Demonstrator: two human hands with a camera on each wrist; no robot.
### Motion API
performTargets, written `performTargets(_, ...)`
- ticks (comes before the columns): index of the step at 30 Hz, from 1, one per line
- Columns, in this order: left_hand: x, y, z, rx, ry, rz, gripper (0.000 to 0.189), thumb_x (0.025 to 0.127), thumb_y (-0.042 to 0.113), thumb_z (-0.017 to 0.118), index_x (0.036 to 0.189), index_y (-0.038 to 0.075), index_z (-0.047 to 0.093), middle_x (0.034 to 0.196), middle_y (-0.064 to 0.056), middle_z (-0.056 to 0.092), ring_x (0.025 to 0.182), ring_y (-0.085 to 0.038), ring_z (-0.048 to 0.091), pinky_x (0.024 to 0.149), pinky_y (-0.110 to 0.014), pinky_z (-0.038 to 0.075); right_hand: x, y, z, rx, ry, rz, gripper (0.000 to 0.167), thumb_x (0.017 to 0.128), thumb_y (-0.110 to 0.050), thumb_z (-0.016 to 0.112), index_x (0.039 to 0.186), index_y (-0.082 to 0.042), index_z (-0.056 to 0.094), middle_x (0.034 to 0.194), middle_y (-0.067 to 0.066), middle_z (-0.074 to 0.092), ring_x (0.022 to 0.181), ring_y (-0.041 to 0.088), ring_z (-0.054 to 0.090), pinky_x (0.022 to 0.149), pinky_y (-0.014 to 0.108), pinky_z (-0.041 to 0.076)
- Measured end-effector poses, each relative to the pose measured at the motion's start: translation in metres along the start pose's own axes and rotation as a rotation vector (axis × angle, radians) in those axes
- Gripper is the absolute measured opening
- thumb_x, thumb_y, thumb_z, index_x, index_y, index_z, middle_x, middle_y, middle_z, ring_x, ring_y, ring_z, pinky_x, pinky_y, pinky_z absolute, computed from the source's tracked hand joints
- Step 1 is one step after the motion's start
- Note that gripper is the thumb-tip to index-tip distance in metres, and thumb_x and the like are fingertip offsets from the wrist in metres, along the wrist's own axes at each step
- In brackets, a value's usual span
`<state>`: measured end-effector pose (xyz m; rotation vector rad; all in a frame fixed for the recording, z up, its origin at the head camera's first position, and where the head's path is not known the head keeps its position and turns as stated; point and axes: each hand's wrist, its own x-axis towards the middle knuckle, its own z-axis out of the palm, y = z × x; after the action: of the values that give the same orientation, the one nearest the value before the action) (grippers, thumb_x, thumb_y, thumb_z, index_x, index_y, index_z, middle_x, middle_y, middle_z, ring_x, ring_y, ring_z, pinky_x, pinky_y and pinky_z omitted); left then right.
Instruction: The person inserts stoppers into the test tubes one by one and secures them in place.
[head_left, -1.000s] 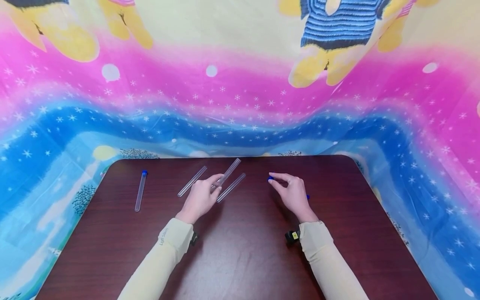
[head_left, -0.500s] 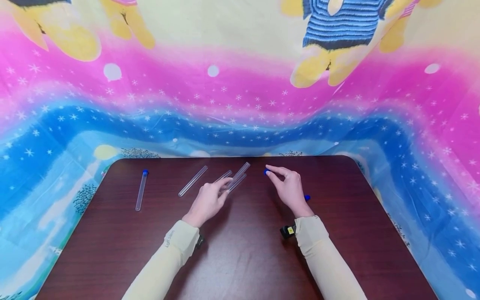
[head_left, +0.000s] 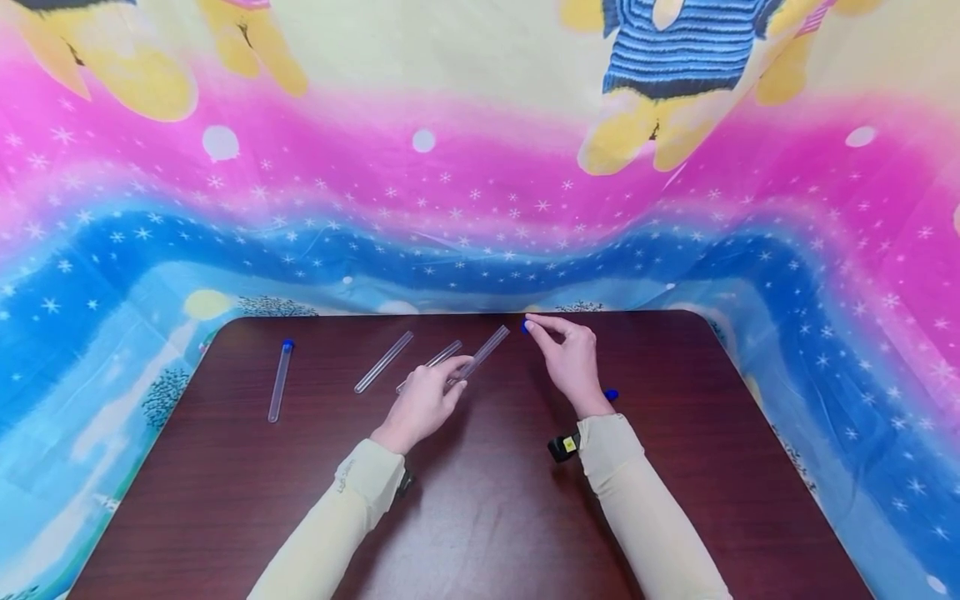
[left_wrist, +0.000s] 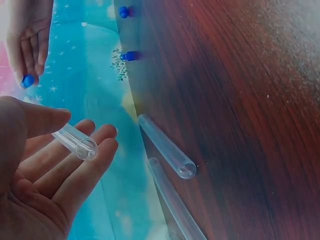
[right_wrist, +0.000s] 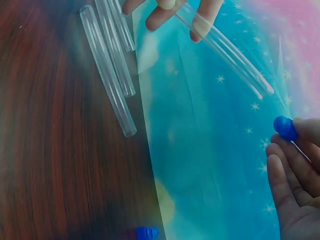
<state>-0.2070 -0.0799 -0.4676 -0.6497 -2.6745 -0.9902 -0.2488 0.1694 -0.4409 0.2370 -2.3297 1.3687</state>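
Note:
My left hand (head_left: 422, 407) pinches a clear test tube (head_left: 491, 343) between thumb and fingers, raised above the table, its open mouth toward the right. In the left wrist view the tube's rounded end (left_wrist: 87, 149) shows under the thumb. My right hand (head_left: 576, 367) pinches a blue cap (right_wrist: 285, 128) between thumb and fingertips, close to the tube's mouth but apart from it. Under and beside the left hand lie uncapped test tubes, one at its left (head_left: 384, 362) and one partly covered by the hand (head_left: 447, 353). The right wrist view shows another uncapped tube (right_wrist: 107, 70).
A test tube with a blue cap (head_left: 281, 382) lies at the table's left. Loose blue caps, one partly behind the right wrist (head_left: 611, 394) and another (left_wrist: 124, 12), lie on the dark wooden table (head_left: 480, 517). A patterned cloth (head_left: 480, 233) hangs behind the table.
My left hand has moved to the right with the test tube. The right hand has moved left and farther back with the blue cap, so the tube and cap are nearer each other.

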Motion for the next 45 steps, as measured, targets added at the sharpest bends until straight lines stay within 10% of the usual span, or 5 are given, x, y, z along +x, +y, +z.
performTargets(5, 0.001, 0.001, 0.002, -0.003, 0.013, 0.019, 0.038, 0.094, 0.008, 0.073, 0.131, 0.015, 0.067, 0.099, -0.003, 0.077, 0.088, -0.016, 0.073, 0.074, -0.038, 0.055, 0.005, -0.003, 0.007, 0.065, 0.0, 0.035, 0.022, 0.095, -0.031, 0.075, 0.111, -0.017, 0.082, 0.107, -0.005, 0.076, 0.102, 0.01, 0.065, 0.071, 0.033, 0.048)
performTargets(9, 0.004, 0.001, 0.003, -0.014, 0.024, 0.031, 0.037, 0.094, 0.008, 0.073, 0.13, 0.015, 0.068, 0.096, -0.002, 0.077, 0.084, -0.014, 0.072, 0.073, -0.038, 0.055, 0.004, -0.005, 0.01, 0.099, -0.011, 0.079, 0.026, 0.094, -0.035, 0.075, 0.11, -0.016, 0.081, 0.108, -0.005, 0.075, 0.111, 0.013, 0.064, 0.085, 0.04, 0.052)
performTargets(36, 0.014, 0.013, 0.013, -0.014, 0.137, 0.124, 0.026, 0.101, 0.01, 0.063, 0.126, 0.004, 0.067, 0.094, -0.005, 0.07, 0.081, -0.018, 0.065, 0.075, -0.038, 0.054, -0.002, -0.009, 0.027, 0.433, -0.004, 0.16, 0.04, 0.09, -0.007, 0.078, 0.128, 0.003, 0.065, 0.116, 0.021, 0.07, 0.105, 0.033, 0.067, 0.089, 0.028, 0.053)
performTargets(45, 0.014, 0.014, 0.017, -0.04, 0.167, 0.13, 0.026, 0.104, 0.008, 0.057, 0.128, 0.001, 0.064, 0.101, -0.01, 0.068, 0.089, -0.023, 0.064, 0.083, -0.04, 0.053, -0.007, -0.015, 0.029, 0.437, 0.055, 0.158, 0.038, 0.091, -0.015, 0.079, 0.127, -0.004, 0.069, 0.112, 0.011, 0.074, 0.102, 0.021, 0.07, 0.092, 0.03, 0.052)
